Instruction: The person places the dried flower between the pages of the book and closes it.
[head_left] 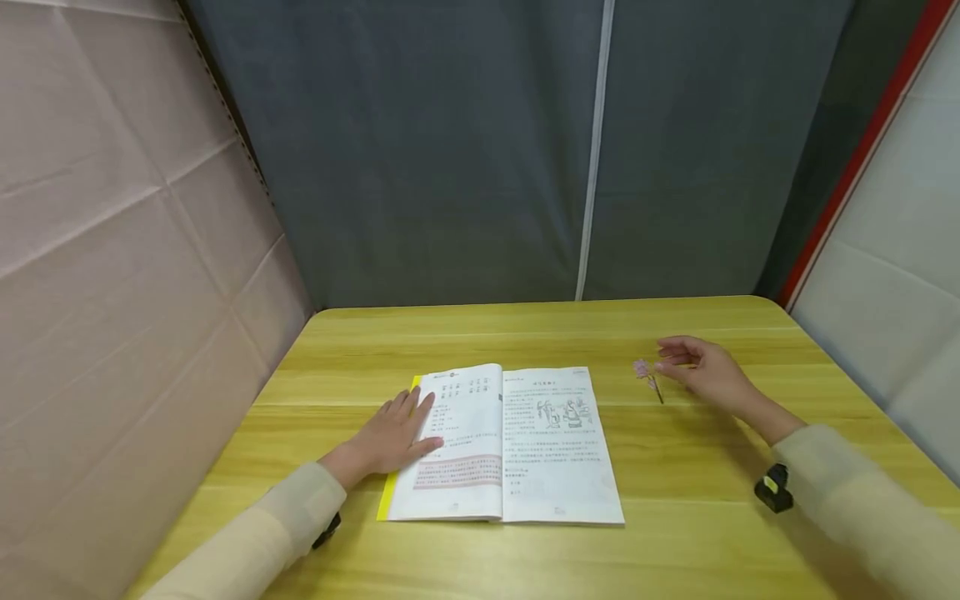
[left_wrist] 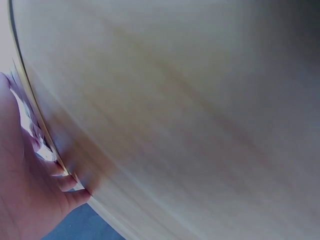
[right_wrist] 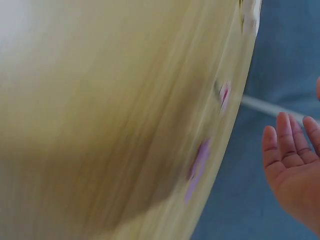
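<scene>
An open book with printed pages lies on the table. My left hand rests on its left page, fingers spread, and in the left wrist view the fingertips lie along the book's edge. To the right of the book is a small pinkish-purple flower on a thin dark stem. My right hand is just beside the flower, fingers slightly bent. The right wrist view has the purple petals low over the table, apart from that hand, whose fingers hold nothing.
The wooden table has rounded far corners. Behind it hangs a dark grey curtain with a pale vertical strip. A light cloth wall stands on the left, a white panel with a red edge on the right.
</scene>
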